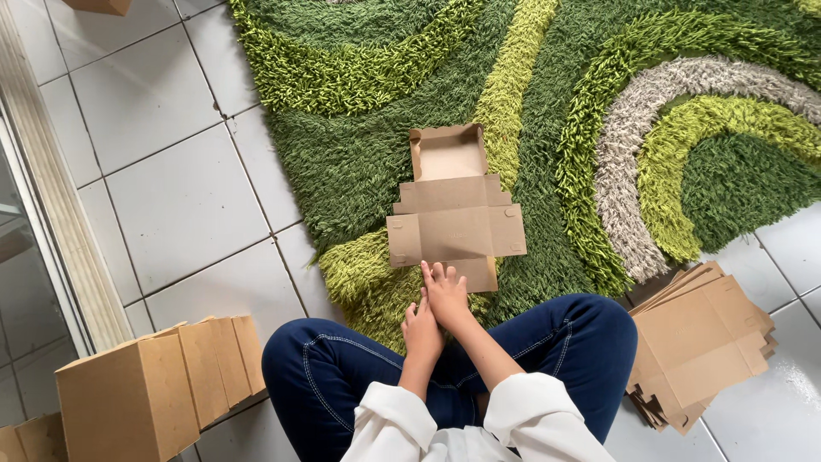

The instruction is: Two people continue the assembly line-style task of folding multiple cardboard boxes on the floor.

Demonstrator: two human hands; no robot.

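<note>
Brown cardboard: the partly folded box blank (455, 214) lies flat on the green shag rug (359, 162), straight ahead of my hands, long axis running away from me. Left hand (422, 329) and right hand (446, 293) sit pressed together, holding nothing. Right fingertips (434, 272) touch the blank's near flap; right is nearer.

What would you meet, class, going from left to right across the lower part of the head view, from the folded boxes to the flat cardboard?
Row of folded boxes → left hand → right hand → stack of flat cardboard sheets.
</note>
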